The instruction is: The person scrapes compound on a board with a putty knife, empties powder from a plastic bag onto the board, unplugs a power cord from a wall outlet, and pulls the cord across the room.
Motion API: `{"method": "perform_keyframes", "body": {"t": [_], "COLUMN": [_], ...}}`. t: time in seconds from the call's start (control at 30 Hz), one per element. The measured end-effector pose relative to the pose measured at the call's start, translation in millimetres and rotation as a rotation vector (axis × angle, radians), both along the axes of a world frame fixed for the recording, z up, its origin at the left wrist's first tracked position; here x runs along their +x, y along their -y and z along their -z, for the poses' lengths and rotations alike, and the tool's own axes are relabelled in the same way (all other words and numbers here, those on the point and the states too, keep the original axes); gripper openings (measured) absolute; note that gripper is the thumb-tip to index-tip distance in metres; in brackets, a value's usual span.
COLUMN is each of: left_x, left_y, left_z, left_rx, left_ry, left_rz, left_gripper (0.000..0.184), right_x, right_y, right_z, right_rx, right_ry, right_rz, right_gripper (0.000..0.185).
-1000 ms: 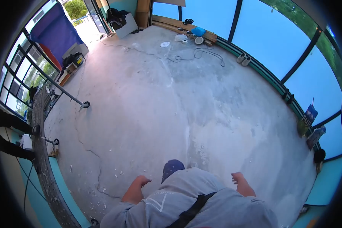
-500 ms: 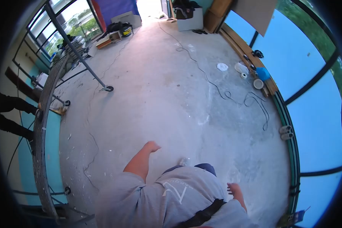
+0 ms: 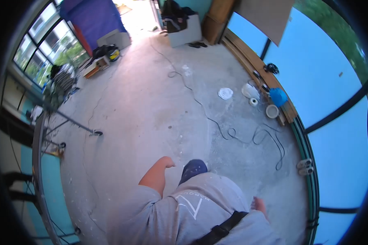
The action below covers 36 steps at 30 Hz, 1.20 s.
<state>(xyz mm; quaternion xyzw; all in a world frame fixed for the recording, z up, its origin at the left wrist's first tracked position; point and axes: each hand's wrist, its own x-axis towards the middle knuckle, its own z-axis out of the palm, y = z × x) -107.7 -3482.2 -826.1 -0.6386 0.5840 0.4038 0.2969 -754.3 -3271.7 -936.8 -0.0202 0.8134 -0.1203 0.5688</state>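
My left hand (image 3: pixel 167 162) hangs in front of my body over the bare concrete floor (image 3: pixel 151 122). Its thumb side points right, part of the fingers is hidden, and nothing shows in it. At my right side, low in the view, my right hand (image 3: pixel 256 203) has its fingers slightly apart and empty. Neither hand touches an object. Between them are my grey T-shirt (image 3: pixel 216 190), a black strap (image 3: pixel 218 232) across it, and one dark-trousered knee (image 3: pixel 193 168) raised forward.
A wheeled scaffold (image 3: pixel 37 163) stands left, with a person's dark legs (image 3: pixel 18 177) by it. A black cable (image 3: pixel 200 106) winds over the floor. Along the right wall lie wooden planks (image 3: pixel 249 57), a blue bag (image 3: pixel 278 97), a round container (image 3: pixel 272 111) and shoes (image 3: pixel 304 167).
My view has moved forward and tilted, so the floor items sit lower and the scaffold farther left. One knee has come up. Both hands remain by my body, empty.
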Motion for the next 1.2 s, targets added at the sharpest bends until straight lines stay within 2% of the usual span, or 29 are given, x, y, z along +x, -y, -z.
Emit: {"method": "perform_keyframes", "body": {"t": [0.03, 0.07, 0.13, 0.2, 0.27, 0.37, 0.4, 0.43, 0.47, 0.5, 0.57, 0.63, 0.73, 0.83, 1.0, 1.1, 1.2], "left_x": [-5, 2, 25, 25, 15, -15, -28, -35, -61, -103, -145, -213, -295, -366, -470, -537, -610], "left_y": [12, 28, 65, 126, 201, 345, 397, 456, 510, 565, 659, 732, 826, 886, 944, 970, 997], "left_z": [-16, 8, 62, 70, 71, 71, 80, 96, 93, 46, 49, -2, -15, 10, 102, 157, 193], "left_rx": [0.074, 0.109, 0.091, 0.144, 0.132, 0.027, -0.003, 0.018, -0.129, -0.124, -0.376, -0.465, -0.442, -0.373, -0.162, -0.128, -0.031], "left_ry": [0.013, -0.019, -0.024, 0.068, 0.112, 0.078, 0.062, -0.006, -0.029, -0.037, -0.110, -0.164, -0.243, -0.228, -0.070, -0.075, -0.107], "left_rz": [-0.267, -0.396, -0.619, -0.552, -0.475, -0.347, -0.321, -0.094, 0.042, 0.194, 0.213, 0.175, 0.170, 0.246, 0.571, 0.652, 0.758], "left_gripper": [0.056, 0.055, 0.056, 0.053, 0.050, 0.047, 0.046, 0.048, 0.050, 0.051, 0.048, 0.052, 0.056, 0.056, 0.058, 0.057, 0.054], "right_x": [11, 12, 6, -8, -7, 4, 8, 8, 13, 21, 24, 25, 10, -15, -65, -76, -58], "right_y": [59, 119, 227, 318, 389, 454, 462, 471, 475, 480, 485, 484, 501, 529, 617, 645, 659], "right_z": [-36, -62, -98, -98, -105, -89, -73, -56, -58, -60, -55, -49, -40, -27, -17, 0, 11], "right_rx": [-0.087, -0.127, -0.276, -0.454, -0.523, -0.428, -0.318, -0.216, -0.117, -0.020, 0.022, 0.061, 0.128, 0.198, 0.104, 0.082, 0.195], "right_ry": [-0.140, -0.110, -0.264, -0.387, -0.416, -0.326, -0.272, -0.221, -0.168, -0.108, -0.110, -0.098, -0.063, -0.021, 0.001, 0.055, 0.139], "right_rz": [-0.097, -0.145, -0.339, -0.438, -0.377, -0.146, -0.135, -0.130, -0.195, -0.258, -0.215, -0.109, 0.110, 0.245, 0.460, 0.563, 0.563], "right_gripper": [0.031, 0.028, 0.030, 0.034, 0.035, 0.036, 0.036, 0.036, 0.037, 0.038, 0.038, 0.039, 0.038, 0.036, 0.034, 0.034, 0.035]}}
